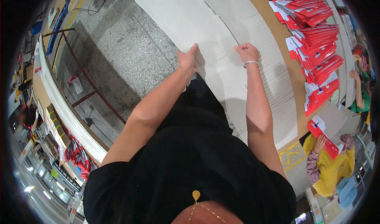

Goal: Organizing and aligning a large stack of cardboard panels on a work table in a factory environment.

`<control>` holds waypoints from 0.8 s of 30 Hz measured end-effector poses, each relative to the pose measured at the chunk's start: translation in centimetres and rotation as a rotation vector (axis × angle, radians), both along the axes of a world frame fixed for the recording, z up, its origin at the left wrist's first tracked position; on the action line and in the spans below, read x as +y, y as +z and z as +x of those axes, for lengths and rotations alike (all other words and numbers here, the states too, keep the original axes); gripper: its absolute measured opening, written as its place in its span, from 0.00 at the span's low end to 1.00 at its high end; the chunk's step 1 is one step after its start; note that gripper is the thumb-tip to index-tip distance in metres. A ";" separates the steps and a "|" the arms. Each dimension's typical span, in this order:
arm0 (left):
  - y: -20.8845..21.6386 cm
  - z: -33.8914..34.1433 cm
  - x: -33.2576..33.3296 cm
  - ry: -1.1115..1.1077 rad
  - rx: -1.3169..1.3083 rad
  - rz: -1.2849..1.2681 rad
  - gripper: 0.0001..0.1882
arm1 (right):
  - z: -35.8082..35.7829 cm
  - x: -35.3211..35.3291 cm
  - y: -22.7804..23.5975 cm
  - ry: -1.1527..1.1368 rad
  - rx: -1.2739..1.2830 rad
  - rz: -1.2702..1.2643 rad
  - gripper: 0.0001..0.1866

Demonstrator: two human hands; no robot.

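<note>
A long white paper sheet [215,61] stretches away in front of me, over the edge of the brown work surface. My left hand [187,57] is at its left edge, thumb apart from the forefinger, the other fingers partly hidden; it seems to grip that edge. At the sheet's right edge, my right hand [248,54] is closed in a pinch, with a bracelet on its wrist. Just right of this hand lie fanned, overlapping white sheets [273,71], their edges showing as many thin lines.
Piles of red and white folders [316,46] line the right side of the brown table [291,57]. A co-worker in yellow [328,168] handles a red folder at lower right. To the left are speckled floor [130,42], a dark metal frame [85,75] and a stool [75,0].
</note>
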State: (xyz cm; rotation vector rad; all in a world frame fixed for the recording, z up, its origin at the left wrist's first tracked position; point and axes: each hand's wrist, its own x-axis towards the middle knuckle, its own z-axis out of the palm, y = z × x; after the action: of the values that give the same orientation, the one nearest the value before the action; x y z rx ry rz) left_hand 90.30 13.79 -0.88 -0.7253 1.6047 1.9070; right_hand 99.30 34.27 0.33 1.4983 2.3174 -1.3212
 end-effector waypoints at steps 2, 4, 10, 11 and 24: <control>0.6 0.1 0.2 -0.017 -0.038 -0.041 0.35 | -0.1 -0.2 0.1 0.028 0.094 0.106 0.16; 0.2 -0.3 0.1 0.006 -0.043 -0.091 0.35 | -0.7 -0.3 0.4 0.069 0.096 0.131 0.17; -0.3 -1.4 -0.4 -0.010 0.034 -0.100 0.33 | -1.7 -0.7 0.6 0.020 0.084 0.108 0.16; 0.3 -1.4 0.0 -0.029 0.064 -0.118 0.32 | -1.5 -0.5 0.4 0.001 0.088 0.103 0.16; -0.6 -1.8 -0.6 -0.022 0.089 -0.052 0.32 | -2.6 -0.7 0.8 -0.040 -0.020 0.039 0.16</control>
State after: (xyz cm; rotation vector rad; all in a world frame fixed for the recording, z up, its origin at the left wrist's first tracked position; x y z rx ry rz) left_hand 88.51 13.18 -1.45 -0.6490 1.7157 1.9124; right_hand 96.66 33.53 1.14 1.5695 2.3261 -1.2719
